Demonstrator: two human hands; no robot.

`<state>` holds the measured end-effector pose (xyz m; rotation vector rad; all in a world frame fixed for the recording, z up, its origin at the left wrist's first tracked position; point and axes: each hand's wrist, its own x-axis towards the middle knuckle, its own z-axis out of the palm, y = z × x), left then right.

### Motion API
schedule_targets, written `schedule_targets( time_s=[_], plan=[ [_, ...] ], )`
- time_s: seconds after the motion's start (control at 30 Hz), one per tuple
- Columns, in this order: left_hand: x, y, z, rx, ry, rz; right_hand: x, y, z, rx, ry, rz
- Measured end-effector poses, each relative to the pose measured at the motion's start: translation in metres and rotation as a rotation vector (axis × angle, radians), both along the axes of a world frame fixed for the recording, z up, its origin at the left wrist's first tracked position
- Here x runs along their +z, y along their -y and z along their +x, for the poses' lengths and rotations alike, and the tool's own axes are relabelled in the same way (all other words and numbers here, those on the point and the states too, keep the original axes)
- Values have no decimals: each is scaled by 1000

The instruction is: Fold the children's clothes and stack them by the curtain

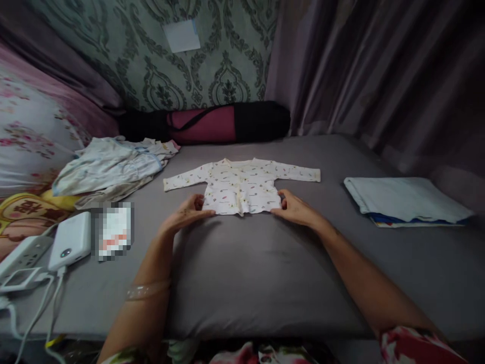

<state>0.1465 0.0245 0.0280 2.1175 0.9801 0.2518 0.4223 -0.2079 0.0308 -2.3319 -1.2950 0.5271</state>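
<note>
A small white long-sleeved baby shirt (242,184) with a scattered print lies spread on the grey bed sheet (242,273), its neckline away from me and both sleeves stretched out sideways. My left hand (187,211) pinches the lower left corner of its hem between thumb and fingers. At the opposite hem corner, my right hand (297,207) grips the cloth the same way. The hem between the two hands is slightly raised and wavy.
Loose baby clothes (113,164) are heaped at the left. Nearby are a white power bank (70,240), a power strip (26,255) with cables and a blurred packet (114,231). Folded cloths (405,198) lie at right; a long black-and-maroon bag (206,124) lies along the wall.
</note>
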Motion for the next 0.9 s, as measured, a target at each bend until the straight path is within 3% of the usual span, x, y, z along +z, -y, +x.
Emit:
schedule_targets(
  time_s=[0.13,0.23,0.4,0.53,0.67,0.9],
  plan=[
    [-16,-4,-3,-73,101,72,-7,5,8,112,-54,48],
    [-22,-7,0,-56,100,139,-12,2,9,78,6,76],
    [-17,-1,8,19,186,330,-6,-4,0,-35,33,131],
    [-19,2,10,13,296,263,-1,-6,-4,-108,-111,197],
    [-19,2,8,-125,289,340,0,-3,-2,24,-110,181],
    [-18,-4,0,-293,125,550,1,3,0,211,176,145]
  ],
)
